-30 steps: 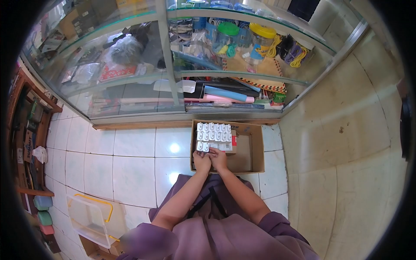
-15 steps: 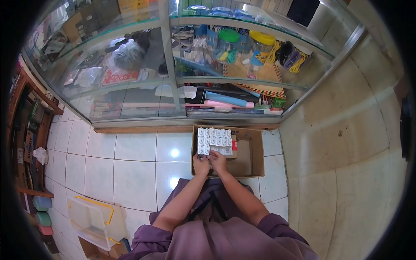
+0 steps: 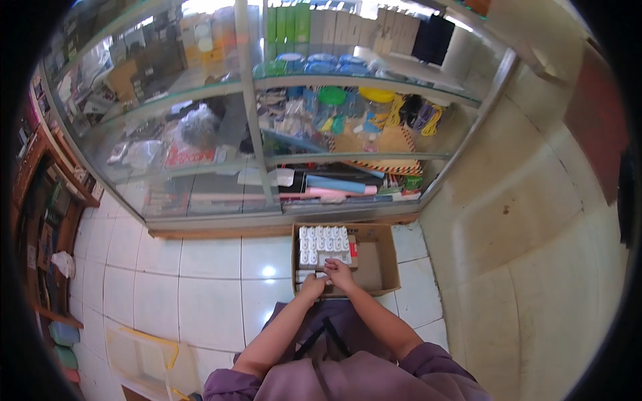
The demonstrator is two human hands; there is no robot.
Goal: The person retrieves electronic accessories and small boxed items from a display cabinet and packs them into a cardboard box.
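Observation:
Rows of small white packs (image 3: 324,238) lie in the left part of an open cardboard box (image 3: 394,267) on the floor. Under and beside them is a white carton with a red end (image 3: 353,250). My left hand (image 3: 311,287) is at the box's near left edge, fingers closed around something small and whitish that I cannot make out. My right hand (image 3: 340,273) is just right of it, over the carton's near side, with its fingers partly spread and no object visible in them.
A glass display cabinet (image 3: 261,214) stands behind the box. At the lower left is a clear plastic container with a yellow handle (image 3: 144,354). A wooden shelf (image 3: 63,294) is at the left, and a wall (image 3: 488,267) at the right.
The view has tilted up, so the box sits lower in it. My right hand has drawn slightly apart from my left, and its fingers have opened.

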